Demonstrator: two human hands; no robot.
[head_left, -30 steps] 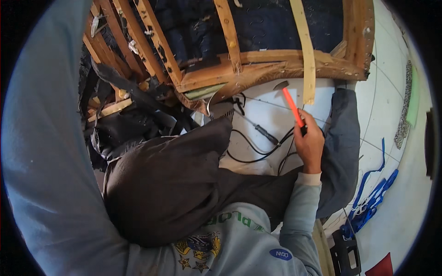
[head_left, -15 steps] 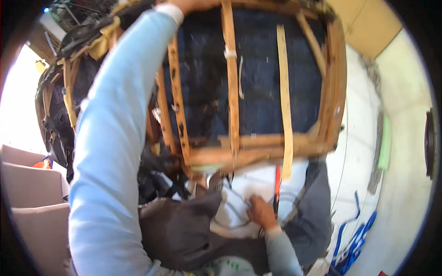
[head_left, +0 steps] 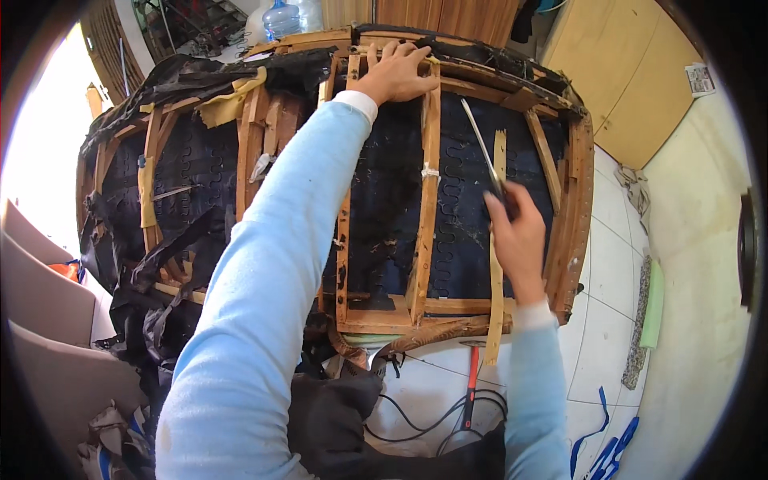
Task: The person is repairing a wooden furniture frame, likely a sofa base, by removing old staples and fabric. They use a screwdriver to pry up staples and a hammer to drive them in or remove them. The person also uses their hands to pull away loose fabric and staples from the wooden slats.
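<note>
A wooden sofa frame (head_left: 427,240) with dark blue cloth and wavy springs lies before me, its underside facing up. At its far rail, my left hand (head_left: 398,74) rests on the wood with open, spread fingers. My right hand (head_left: 520,240) is closed around the dark handle of a screwdriver (head_left: 480,140), whose long thin metal shaft points up and away over the cloth. Beneath that hand runs a loose, pale slat (head_left: 495,300) dotted with staples, reaching past the near rail. Torn black fabric (head_left: 180,264) hangs at the left of the frame.
A red-handled hammer (head_left: 472,376) and a black cable (head_left: 408,428) lie on the white tiles near me. Beige upholstered pieces (head_left: 72,384) stand at left. Blue straps (head_left: 612,448), a green roll (head_left: 653,304) and a wall are at right. Water bottles (head_left: 282,20) stand behind.
My right hand has risen from the floor near the hammer to above the slat, now with a screwdriver in it. The view has shifted, showing more of the frame and my left hand whole.
</note>
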